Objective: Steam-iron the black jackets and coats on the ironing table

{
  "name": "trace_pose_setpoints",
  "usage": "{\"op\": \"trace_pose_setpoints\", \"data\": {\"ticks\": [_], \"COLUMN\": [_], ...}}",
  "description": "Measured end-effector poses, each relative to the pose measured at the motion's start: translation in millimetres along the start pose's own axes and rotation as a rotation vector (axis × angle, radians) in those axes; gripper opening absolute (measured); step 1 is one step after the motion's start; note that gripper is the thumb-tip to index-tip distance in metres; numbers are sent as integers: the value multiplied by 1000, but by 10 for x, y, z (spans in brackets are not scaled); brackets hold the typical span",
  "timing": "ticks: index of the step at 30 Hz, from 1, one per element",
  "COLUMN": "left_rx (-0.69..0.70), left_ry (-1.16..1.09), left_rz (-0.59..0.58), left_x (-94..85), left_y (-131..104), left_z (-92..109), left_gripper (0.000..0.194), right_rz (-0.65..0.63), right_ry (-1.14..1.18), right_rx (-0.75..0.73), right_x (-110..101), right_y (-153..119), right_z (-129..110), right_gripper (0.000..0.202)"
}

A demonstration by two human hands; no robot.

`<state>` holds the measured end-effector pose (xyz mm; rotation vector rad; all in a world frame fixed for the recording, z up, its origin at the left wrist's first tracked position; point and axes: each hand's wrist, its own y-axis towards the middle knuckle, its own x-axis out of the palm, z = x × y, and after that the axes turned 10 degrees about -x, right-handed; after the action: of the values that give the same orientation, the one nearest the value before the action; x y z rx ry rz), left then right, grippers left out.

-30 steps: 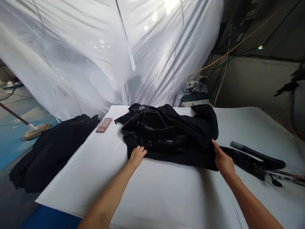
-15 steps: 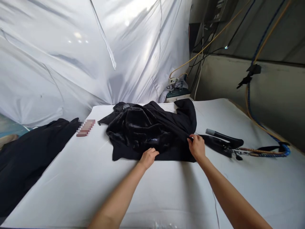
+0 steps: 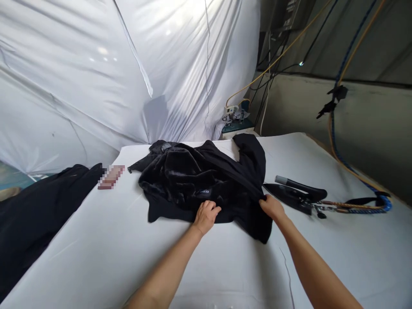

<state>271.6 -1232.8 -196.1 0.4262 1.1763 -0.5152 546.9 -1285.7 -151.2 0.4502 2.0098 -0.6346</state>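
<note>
A black jacket (image 3: pixel 193 171) lies spread on the white-covered table, its plush lining facing up and a small label with pale lettering near the middle. My left hand (image 3: pixel 207 216) rests at the near hem with its fingers curled onto the cloth. At the jacket's right edge, my right hand (image 3: pixel 273 207) pinches the fabric, and a corner of the hem hangs toward me below it. Just beyond my right hand, a black steam iron (image 3: pixel 292 197) lies on the table with its handle up.
Orange and blue hoses (image 3: pixel 357 207) run from the iron and up at the right. A dark garment pile (image 3: pixel 45 210) borders the table's left side. A pixelated reddish item (image 3: pixel 111 177) lies at the left edge. White sheeting (image 3: pixel 96 77) hangs behind.
My right hand has moved slightly right and toward me with the jacket's edge, and the near right corner now reaches lower. My left hand stays on the hem.
</note>
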Motion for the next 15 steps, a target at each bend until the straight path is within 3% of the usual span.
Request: {"op": "trace_pose_setpoints", "data": {"ticks": [2, 6, 9, 11, 15], "left_rx": [49, -41, -79, -96, -91], "left_ry": [-68, -45, 16, 36, 26], "left_rz": [9, -7, -82, -121, -96], "left_x": [62, 163, 149, 119, 95], "left_y": [29, 102, 208, 291, 352], "left_z": [88, 241, 271, 262, 269], "left_gripper": [29, 44, 51, 50, 46], "right_rz": [-6, -95, 179, 308, 250], "right_ry": [215, 723, 940, 854, 455], "right_rx": [-20, -132, -220, -180, -35], "right_x": [-46, -15, 33, 28, 30], "right_y": [126, 397, 592, 650, 397], "right_z": [-106, -326, -347, -253, 91], "right_gripper": [52, 61, 57, 63, 78]}}
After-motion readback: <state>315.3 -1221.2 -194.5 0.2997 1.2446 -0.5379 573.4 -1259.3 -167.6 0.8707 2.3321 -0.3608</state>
